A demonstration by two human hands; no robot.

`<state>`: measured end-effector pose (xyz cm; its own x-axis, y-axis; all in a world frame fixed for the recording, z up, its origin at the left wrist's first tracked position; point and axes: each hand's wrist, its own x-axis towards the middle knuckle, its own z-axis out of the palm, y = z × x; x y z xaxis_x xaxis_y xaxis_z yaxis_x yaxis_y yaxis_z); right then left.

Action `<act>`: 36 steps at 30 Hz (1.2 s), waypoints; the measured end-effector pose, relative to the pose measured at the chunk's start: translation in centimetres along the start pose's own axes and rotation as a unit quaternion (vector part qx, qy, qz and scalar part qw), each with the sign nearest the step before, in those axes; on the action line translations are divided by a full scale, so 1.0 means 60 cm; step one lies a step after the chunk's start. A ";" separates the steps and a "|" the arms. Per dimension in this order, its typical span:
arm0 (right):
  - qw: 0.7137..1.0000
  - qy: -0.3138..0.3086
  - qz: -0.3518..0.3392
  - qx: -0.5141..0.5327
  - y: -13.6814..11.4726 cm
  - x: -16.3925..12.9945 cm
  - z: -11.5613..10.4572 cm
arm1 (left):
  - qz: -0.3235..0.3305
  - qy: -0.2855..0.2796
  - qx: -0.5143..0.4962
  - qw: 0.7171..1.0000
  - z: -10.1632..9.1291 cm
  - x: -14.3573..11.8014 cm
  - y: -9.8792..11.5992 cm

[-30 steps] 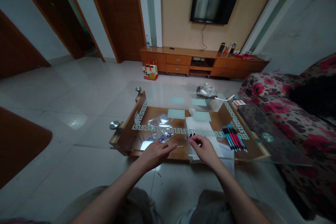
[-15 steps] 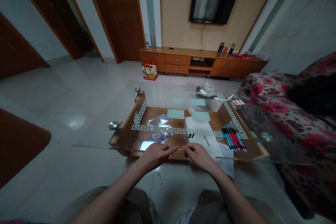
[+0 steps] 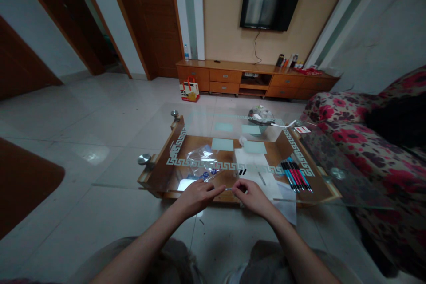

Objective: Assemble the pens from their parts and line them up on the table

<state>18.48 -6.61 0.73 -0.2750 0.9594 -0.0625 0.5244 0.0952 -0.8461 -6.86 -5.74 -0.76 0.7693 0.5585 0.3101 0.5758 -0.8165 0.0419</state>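
Observation:
My left hand [image 3: 199, 196] and my right hand [image 3: 249, 194] face each other over the near edge of the glass table [image 3: 126, 185]. A thin pale rod-like piece [image 3: 228, 189] spans the small gap between their fingertips; its exact kind is too small to make out. Both hands are closed in a pinch, one at each end of it. Just beyond the right hand lie two short black tubes [image 3: 242, 171] and a slim grey pen part [image 3: 262, 179]. To the right is a row of several blue, red and black pens [image 3: 297, 175].
A clear plastic bag [image 3: 201, 162] and a bright white flat shape [image 3: 186, 184] are left of centre. White paper [image 3: 286, 208] hangs over the near edge. At the far side sits a filled bowl [image 3: 262, 116]. A flowered sofa [image 3: 376, 159] stands right.
My right hand's fingers have shifted slightly, and a little more of the pale piece shows between the fingertips. My left hand stays nearly in place.

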 end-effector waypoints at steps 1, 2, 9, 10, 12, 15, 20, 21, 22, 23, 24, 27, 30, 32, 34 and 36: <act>1.000 -0.002 0.001 0.004 -0.001 0.000 -0.001 | -0.002 0.000 -0.001 1.000 0.000 0.000 0.000; 1.000 -0.005 0.002 0.008 -0.001 0.001 -0.002 | -0.003 0.000 -0.003 1.000 0.001 -0.001 0.000; 1.000 -0.006 0.001 0.025 -0.002 0.003 -0.004 | -0.013 0.000 -0.012 1.000 -0.001 0.000 0.002; 1.000 -0.006 0.001 0.026 -0.003 0.003 -0.004 | -0.015 -0.001 -0.013 1.000 -0.001 0.000 0.003; 1.000 -0.008 0.002 0.027 -0.004 0.003 -0.004 | -0.019 -0.003 -0.014 1.000 -0.002 0.000 0.003; 1.000 -0.012 0.001 0.027 -0.004 0.004 -0.003 | -0.019 -0.005 -0.016 1.000 -0.005 0.001 0.004; 1.000 -0.012 0.002 0.028 -0.001 0.003 -0.002 | -0.018 -0.021 -0.013 1.000 -0.008 0.002 0.003; 1.000 -0.012 0.001 0.027 -0.001 0.002 -0.002 | -0.017 -0.023 -0.013 1.000 -0.008 0.002 0.003; 1.000 -0.012 0.001 0.025 -0.001 0.002 -0.002 | -0.015 -0.024 -0.012 1.000 -0.008 0.002 0.003; 1.000 -0.012 0.000 0.022 -0.002 0.002 -0.004 | -0.014 -0.024 -0.012 1.000 -0.009 0.002 0.003; 1.000 -0.012 -0.001 0.019 -0.002 0.001 -0.006 | -0.014 -0.023 -0.011 1.000 -0.009 0.002 0.003; 1.000 -0.014 -0.010 0.015 -0.002 0.002 -0.021 | -0.020 -0.024 -0.005 0.999 -0.009 0.002 0.002; 1.000 -0.017 -0.015 0.017 0.002 0.005 -0.046 | -0.024 -0.029 0.002 0.999 -0.009 0.002 -0.002; 1.000 0.002 -0.008 0.017 0.010 0.009 -0.062 | -0.023 -0.028 0.004 0.999 -0.008 0.001 -0.003; 0.999 0.036 0.007 0.005 0.020 0.012 -0.071 | -0.021 -0.023 0.003 1.000 -0.008 0.002 -0.003; 0.998 0.061 0.014 -0.022 0.031 0.015 -0.071 | -0.019 -0.020 0.002 1.000 -0.009 0.002 -0.002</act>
<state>22.63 -4.44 1.36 -0.1609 0.9868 -0.0189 0.5657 0.0765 -0.8211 -6.96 -5.64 -0.23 0.7570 0.5948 0.2703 0.6062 -0.7938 0.0489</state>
